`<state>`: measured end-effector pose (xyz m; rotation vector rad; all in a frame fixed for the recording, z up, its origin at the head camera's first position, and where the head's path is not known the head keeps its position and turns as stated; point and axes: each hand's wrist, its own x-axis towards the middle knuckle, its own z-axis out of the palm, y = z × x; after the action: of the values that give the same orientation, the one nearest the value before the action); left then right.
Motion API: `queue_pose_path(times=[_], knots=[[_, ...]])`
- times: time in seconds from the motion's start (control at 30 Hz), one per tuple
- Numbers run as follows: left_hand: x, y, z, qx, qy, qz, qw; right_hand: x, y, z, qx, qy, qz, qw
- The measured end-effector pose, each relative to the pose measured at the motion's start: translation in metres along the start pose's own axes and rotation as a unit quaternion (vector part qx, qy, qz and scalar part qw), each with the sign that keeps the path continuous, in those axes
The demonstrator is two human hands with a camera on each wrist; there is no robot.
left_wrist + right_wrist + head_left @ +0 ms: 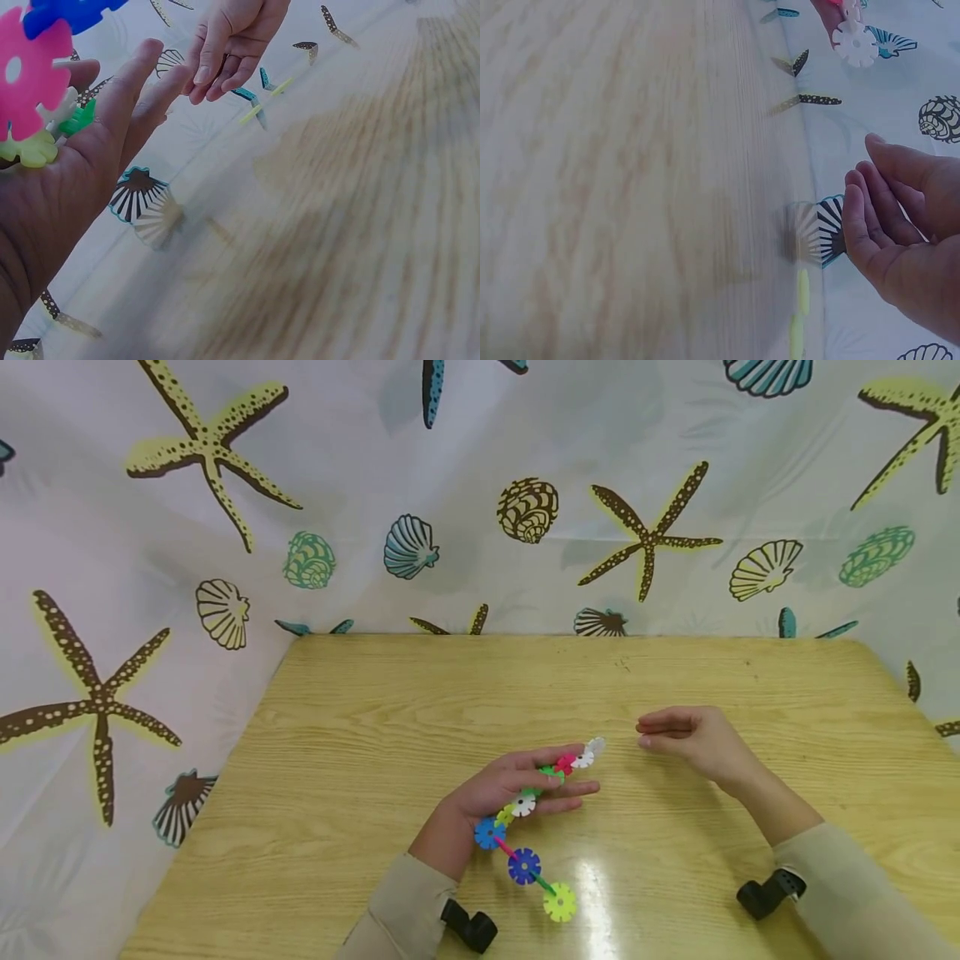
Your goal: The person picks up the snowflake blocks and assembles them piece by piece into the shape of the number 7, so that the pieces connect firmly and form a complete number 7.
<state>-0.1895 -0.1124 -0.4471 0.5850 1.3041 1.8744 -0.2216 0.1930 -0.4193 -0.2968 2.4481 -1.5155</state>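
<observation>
A chain of notched plastic discs (524,866), joined edge to edge in several colours, runs along my left hand (517,781). The thumb lies over the green part of the chain, pinning it to the fingers, while other fingers stretch out past it. A clear disc (596,747) tips the far end; a yellow-green disc (559,902) ends the near one. Close up in the left wrist view are a pink disc (34,71) and a blue disc (71,11). My right hand (693,743) hovers to the right of the chain, fingers loosely bent, with nothing visible in it.
The wooden table (390,693) shows a bright glare streak near its front. A white cloth (465,443) printed with starfish and shells hangs behind and at the sides. Black cameras (471,927) are strapped to both wrists.
</observation>
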Motion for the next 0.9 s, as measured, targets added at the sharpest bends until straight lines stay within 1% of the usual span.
queue_pose_path(times=[0.2,0.4,0.53,0.73,0.9], knots=[[-0.001,0.0,-0.002,0.001,-0.006,0.0,1.0,0.003,0.005,-0.003,-0.001,0.018,0.002,0.9998],[-0.002,0.001,-0.003,-0.003,-0.016,0.006,0.9998,0.003,0.009,-0.008,-0.022,0.031,0.004,0.9993],[-0.001,0.002,-0.003,0.005,-0.019,0.008,0.9998,0.0,0.012,-0.014,-0.033,0.031,0.002,0.999],[-0.001,0.0,-0.004,0.011,-0.008,0.01,0.9999,-0.005,0.019,-0.021,-0.047,0.03,0.002,0.9985],[-0.001,0.0,-0.004,0.006,-0.015,0.009,0.9998,-0.008,0.025,-0.028,-0.059,0.029,-0.001,0.9978]])
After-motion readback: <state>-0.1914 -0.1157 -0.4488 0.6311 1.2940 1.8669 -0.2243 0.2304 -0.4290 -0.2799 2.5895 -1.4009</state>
